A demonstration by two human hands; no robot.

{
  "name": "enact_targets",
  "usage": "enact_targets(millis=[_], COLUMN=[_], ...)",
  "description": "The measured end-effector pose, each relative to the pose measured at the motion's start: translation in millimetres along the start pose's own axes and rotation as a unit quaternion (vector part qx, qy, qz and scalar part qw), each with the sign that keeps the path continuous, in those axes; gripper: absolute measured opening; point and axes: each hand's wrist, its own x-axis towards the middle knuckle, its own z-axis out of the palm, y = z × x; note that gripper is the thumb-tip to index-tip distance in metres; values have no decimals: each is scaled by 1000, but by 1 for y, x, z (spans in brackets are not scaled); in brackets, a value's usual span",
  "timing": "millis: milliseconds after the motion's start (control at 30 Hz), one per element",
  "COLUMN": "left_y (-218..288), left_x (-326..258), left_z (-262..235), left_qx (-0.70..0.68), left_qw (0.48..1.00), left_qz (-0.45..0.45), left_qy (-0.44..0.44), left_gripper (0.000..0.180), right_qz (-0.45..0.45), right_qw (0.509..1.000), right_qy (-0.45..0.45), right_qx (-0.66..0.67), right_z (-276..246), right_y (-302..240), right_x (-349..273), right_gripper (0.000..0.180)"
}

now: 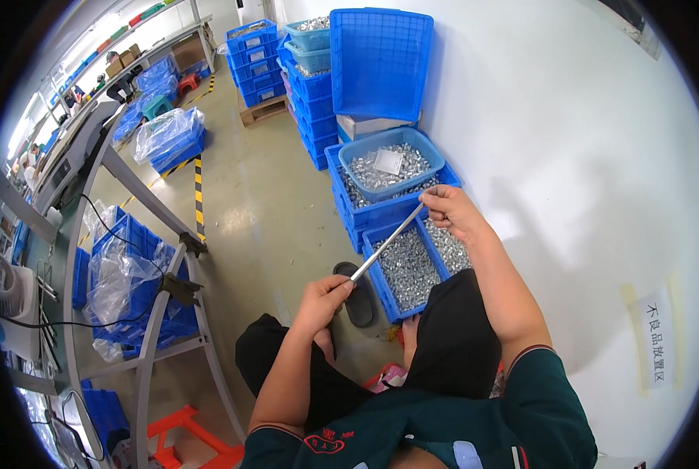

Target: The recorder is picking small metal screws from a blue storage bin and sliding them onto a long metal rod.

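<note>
A thin, silvery metal rod (387, 242) slants between my two hands, its far end higher and to the right. My left hand (324, 301) pinches the near end. At the far end, the thumb and fingers of my right hand (452, 211) are closed on the rod. Under it is a blue divided crate (394, 316) of small shiny metal parts (405, 270). Beyond my right hand, a light-blue basket (348, 168) holds more metal pieces and a white card (388, 162). This basket rests on a larger blue crate (380, 213) of similar parts.
Stacked blue crates (316, 129) stand ahead along the white wall (537, 117), with an upright blue crate (382, 66) beside them. At left are a grey metal bench frame (150, 344), plastic-covered crates (123, 273) and a red stool (185, 438). A dark slipper (359, 301) lies on the floor.
</note>
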Motion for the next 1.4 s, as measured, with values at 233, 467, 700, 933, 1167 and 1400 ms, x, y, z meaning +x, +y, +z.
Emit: enact_targets(millis=[233,467,700,933,1167,1400], left_y=[1,-5,-5,0,3,-2], left_x=[3,7,4,1,0,2], left_z=[-1,-1,0,1,3,8], left_qx=[-22,-59,-52,-51,-39,-51], left_qw=[1000,998,998,998,999,998], left_qz=[-6,-4,-1,-7,-5,9], left_qy=[-1,-6,-26,-33,-29,-17], left_gripper=[20,22,21,20,20,20], right_qz=[82,112,83,90,105,103], right_qw=[995,985,976,972,965,971], right_qy=[-60,-39,-33,-19,-42,-45], right_qx=[-24,128,199,215,238,213], right_z=[14,0,-19,-15,-6,0], right_y=[-1,2,3,2,2,6], right_x=[-6,-2,3,3,2,3], right_gripper=[18,20,16,21,26,28])
